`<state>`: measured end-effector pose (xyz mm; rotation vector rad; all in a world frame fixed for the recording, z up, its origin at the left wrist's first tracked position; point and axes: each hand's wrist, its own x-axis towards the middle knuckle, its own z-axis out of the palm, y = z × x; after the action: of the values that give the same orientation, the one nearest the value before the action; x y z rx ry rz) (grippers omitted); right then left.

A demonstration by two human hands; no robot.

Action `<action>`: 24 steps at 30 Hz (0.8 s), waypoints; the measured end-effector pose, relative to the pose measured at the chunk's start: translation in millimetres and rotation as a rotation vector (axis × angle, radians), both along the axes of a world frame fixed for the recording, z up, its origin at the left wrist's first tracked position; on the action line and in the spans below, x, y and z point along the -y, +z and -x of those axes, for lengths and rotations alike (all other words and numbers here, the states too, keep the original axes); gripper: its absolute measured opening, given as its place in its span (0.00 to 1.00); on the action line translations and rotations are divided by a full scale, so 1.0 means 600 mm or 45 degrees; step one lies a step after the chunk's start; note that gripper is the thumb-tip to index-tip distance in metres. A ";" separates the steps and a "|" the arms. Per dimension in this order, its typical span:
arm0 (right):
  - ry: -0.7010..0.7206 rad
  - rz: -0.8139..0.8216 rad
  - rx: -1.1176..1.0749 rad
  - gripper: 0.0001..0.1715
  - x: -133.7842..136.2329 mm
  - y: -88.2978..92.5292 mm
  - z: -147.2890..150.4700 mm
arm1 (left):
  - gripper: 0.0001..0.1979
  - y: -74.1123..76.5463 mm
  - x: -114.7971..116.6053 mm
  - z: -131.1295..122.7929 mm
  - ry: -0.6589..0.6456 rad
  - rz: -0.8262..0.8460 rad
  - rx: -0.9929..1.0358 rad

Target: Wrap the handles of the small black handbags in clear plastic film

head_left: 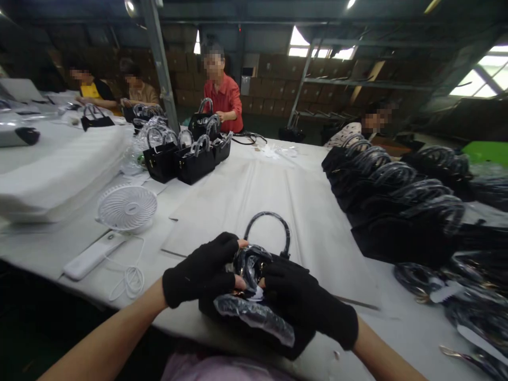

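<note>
On the white table [278, 201], both gloved hands [202, 272] clutch a stuffed black handbag [254, 312].

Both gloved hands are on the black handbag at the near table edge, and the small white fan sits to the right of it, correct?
Not quite. The head view shows the small white fan to the left of the black handbag, not the right. The rest holds: the left hand and right hand, both gloved, are on the bag at the near table edge.
</note>
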<state>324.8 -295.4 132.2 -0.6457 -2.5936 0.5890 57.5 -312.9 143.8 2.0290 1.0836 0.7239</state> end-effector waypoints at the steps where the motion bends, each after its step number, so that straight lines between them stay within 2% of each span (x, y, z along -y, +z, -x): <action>1: 0.006 0.003 0.006 0.09 0.002 0.000 -0.003 | 0.29 0.001 -0.011 -0.008 -0.014 -0.038 -0.085; 4: 0.043 -0.024 -0.052 0.13 0.006 -0.004 -0.012 | 0.24 -0.010 -0.040 -0.028 -0.083 -0.021 -0.231; 7: 0.053 -0.039 -0.063 0.20 0.007 -0.008 -0.016 | 0.20 -0.038 -0.046 -0.038 -0.085 0.014 -0.214; 10: 0.046 0.008 0.074 0.12 0.010 -0.007 -0.013 | 0.24 -0.064 -0.031 -0.039 -0.054 -0.046 -0.158; 12: 0.041 0.004 0.113 0.10 0.015 -0.001 -0.009 | 0.26 -0.072 -0.019 -0.035 -0.034 -0.102 -0.124; 15: 0.051 0.012 0.064 0.14 0.030 0.017 -0.007 | 0.21 -0.072 -0.010 -0.026 -0.043 -0.137 -0.087; 18: 0.080 0.155 0.021 0.16 0.040 0.024 -0.012 | 0.15 -0.069 -0.014 -0.026 -0.173 -0.122 -0.112; 20: 0.076 0.246 -0.061 0.17 0.037 0.012 -0.017 | 0.15 -0.069 -0.021 -0.034 -0.203 -0.131 -0.182; 24: -0.064 0.428 -0.130 0.10 0.018 -0.022 -0.023 | 0.12 -0.063 -0.041 -0.058 -0.116 -0.083 -0.369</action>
<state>338.5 -306.3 119.1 -0.7601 -2.3958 1.0257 92.5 -288.3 106.3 2.2736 1.1305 0.4324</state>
